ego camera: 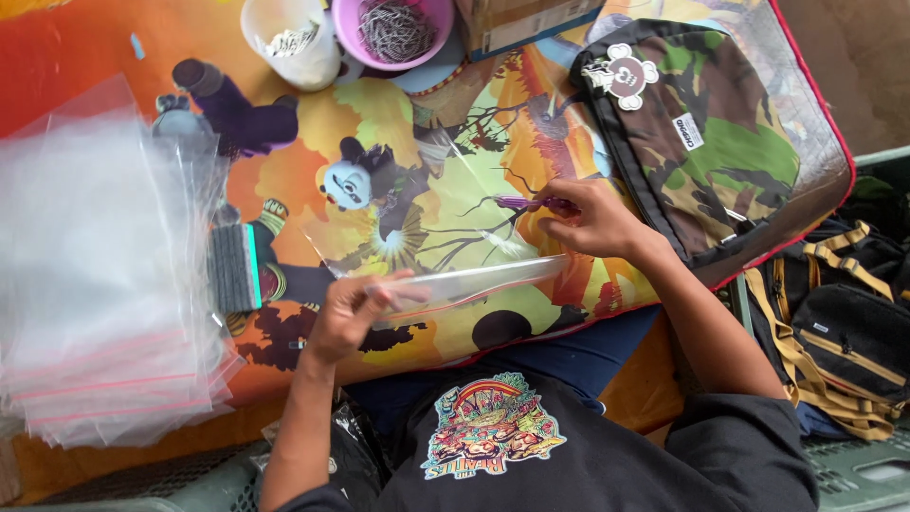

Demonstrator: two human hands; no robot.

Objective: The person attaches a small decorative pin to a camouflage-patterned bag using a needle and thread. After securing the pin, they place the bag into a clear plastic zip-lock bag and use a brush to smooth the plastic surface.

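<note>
My left hand pinches the near edge of a clear zip plastic bag that lies flat on a colourful cartoon-printed mat. My right hand holds a small purple object over the bag's far right corner. A camouflage pouch with a white bear-shaped patch lies just right of that hand.
A thick stack of clear zip bags covers the left. A white cup, a pink bowl of metal rings and a cardboard box stand at the back. Black and tan bags sit in a crate on the right.
</note>
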